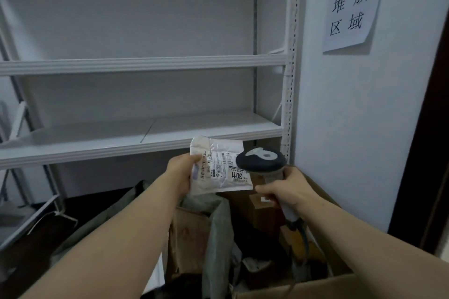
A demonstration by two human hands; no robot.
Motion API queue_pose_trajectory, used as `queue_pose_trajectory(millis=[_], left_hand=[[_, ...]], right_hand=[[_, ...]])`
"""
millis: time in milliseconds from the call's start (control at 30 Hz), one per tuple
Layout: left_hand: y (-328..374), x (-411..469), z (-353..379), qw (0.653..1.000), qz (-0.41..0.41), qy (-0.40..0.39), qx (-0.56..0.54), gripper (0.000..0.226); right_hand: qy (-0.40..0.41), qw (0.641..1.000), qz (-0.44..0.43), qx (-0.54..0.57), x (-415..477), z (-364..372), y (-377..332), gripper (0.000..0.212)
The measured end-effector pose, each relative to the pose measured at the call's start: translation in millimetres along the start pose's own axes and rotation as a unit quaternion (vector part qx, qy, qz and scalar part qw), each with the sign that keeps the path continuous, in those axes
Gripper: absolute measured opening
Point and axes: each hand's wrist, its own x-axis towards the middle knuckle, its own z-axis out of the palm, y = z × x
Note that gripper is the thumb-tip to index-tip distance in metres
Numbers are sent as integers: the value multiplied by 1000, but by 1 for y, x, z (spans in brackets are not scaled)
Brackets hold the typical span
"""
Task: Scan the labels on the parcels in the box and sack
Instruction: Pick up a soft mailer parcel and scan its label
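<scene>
In front of a white steel shelving unit [145, 63], 1 parcel [218, 184] is held up above an open cardboard box [303, 286] and a grey-green woven sack [216, 238], both holding more parcels. The left hand [181, 172] has its fingers clamped on the parcel's left edge. The right hand [289, 192] is curled tight round the grip of a handheld barcode scanner [261, 161]. The scan could well fail: the scanner's head sits so near that it overlaps the label [223, 167] in this view, and the crinkled film may bend the barcode. Gripped at only 1 edge, the limp parcel could sag or slip back among the unscanned ones, and the scanner's cable might snag on the box rim. The shelves look smooth and painted, the box is matte brown board, and the sack is coarse and slumped. The parcel is a flat, glossy white plastic mailer. The scanner has a rounded dark head, and the printed paper label reads 3011.
</scene>
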Motion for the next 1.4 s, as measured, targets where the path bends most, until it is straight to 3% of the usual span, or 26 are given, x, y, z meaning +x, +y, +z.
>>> queue_pose_trajectory(millis=[133,400,767,900,1000,1133,1300,1400], left_hand=[[8,2,-12,999,-25,-19,11,23],[11,1,-25,998,-31,-25,53,17],[9,6,-28,998,-36,-21,48,18],[7,8,-30,998,-25,-21,48,17],[4,9,-32,999,-16,1,47,17],[-2,10,-29,999,-5,30,27,18],[-5,14,-26,998,-10,46,29,21],[-2,14,-24,997,-6,53,47,15]], right_hand=[[-62,992,-49,-96,-7,9,-4,25],[-92,961,-148,-216,-4,30,-8,24],[-104,943,-200,-245,-2,36,-13,23],[-109,956,-166,-216,-3,35,-10,21],[-113,988,-49,-93,-4,34,-7,13],[-64,997,42,21,1,27,-2,9],[-61,995,74,27,5,20,-2,9],[-61,995,31,-74,8,16,-3,11]])
